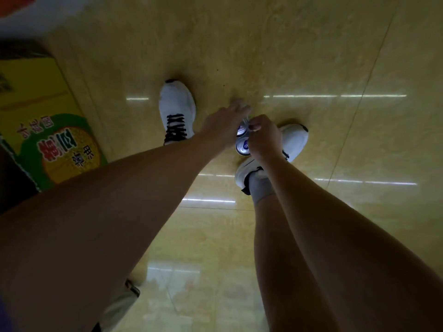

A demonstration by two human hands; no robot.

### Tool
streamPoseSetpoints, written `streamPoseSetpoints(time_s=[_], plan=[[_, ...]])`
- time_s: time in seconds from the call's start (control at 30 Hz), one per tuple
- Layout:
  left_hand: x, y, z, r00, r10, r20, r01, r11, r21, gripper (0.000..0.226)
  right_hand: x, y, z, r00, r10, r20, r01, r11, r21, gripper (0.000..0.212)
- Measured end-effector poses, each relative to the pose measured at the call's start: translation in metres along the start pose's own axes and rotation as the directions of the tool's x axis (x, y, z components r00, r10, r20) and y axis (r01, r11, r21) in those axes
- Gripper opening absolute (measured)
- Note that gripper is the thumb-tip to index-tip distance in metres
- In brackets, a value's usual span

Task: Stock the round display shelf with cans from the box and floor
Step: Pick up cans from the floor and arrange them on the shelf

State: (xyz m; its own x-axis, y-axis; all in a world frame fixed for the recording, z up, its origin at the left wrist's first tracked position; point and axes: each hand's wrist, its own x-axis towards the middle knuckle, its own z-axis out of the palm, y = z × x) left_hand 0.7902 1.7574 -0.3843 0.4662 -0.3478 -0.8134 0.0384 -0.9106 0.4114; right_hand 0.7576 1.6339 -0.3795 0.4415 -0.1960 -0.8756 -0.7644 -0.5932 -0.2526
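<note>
Two silver cans with blue-marked tops stand on the yellow tiled floor between my shoes, a farther can (241, 129) and a nearer can (242, 147). My right hand (263, 137) is curled over them, its fingertips pinching at the farther can's rim and its palm covering part of the nearer can. My left hand (225, 124) lies against the farther can's left side with its fingers stretched out past it, blurred at the tips. The round display shelf is out of view.
A yellow and green printed carton (48, 130) lies on the floor at the left. My left shoe (177, 109) and right shoe (293, 140) flank the cans. Glossy floor tiles (311, 56) spread ahead and to the right.
</note>
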Motion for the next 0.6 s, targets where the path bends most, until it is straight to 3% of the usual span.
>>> streamPoseSetpoints(time_s=[0.1, 0.17, 0.27, 0.37, 0.6], plan=[[0.003, 0.001, 0.002, 1.000, 0.022, -0.007, -0.021, 0.992, 0.128, 0.042, 0.002, 0.004, -0.003, 1.000, -0.017, 0.002, 0.017, 1.000, 0.013, 0.031], [0.000, -0.001, 0.002, 0.999, 0.007, -0.051, -0.005, 0.999, 0.047, 0.035, 0.001, 0.005, -0.007, 0.999, -0.044, 0.013, 0.044, 0.999, 0.006, 0.028], [-0.011, -0.006, -0.010, 0.991, -0.094, -0.090, 0.083, 0.990, -0.115, 0.047, -0.007, 0.001, -0.017, 0.997, -0.068, 0.042, 0.068, 0.998, -0.010, 0.030], [-0.027, -0.005, -0.034, 0.985, -0.145, -0.093, 0.136, 0.986, -0.099, 0.061, -0.022, -0.012, -0.026, 0.996, -0.085, 0.042, 0.084, 0.996, 0.008, 0.030], [-0.082, 0.013, -0.115, 0.982, -0.154, -0.112, 0.117, 0.952, -0.285, 0.055, -0.076, -0.068, -0.052, 0.980, -0.188, 0.062, 0.185, 0.982, 0.049, 0.035]])
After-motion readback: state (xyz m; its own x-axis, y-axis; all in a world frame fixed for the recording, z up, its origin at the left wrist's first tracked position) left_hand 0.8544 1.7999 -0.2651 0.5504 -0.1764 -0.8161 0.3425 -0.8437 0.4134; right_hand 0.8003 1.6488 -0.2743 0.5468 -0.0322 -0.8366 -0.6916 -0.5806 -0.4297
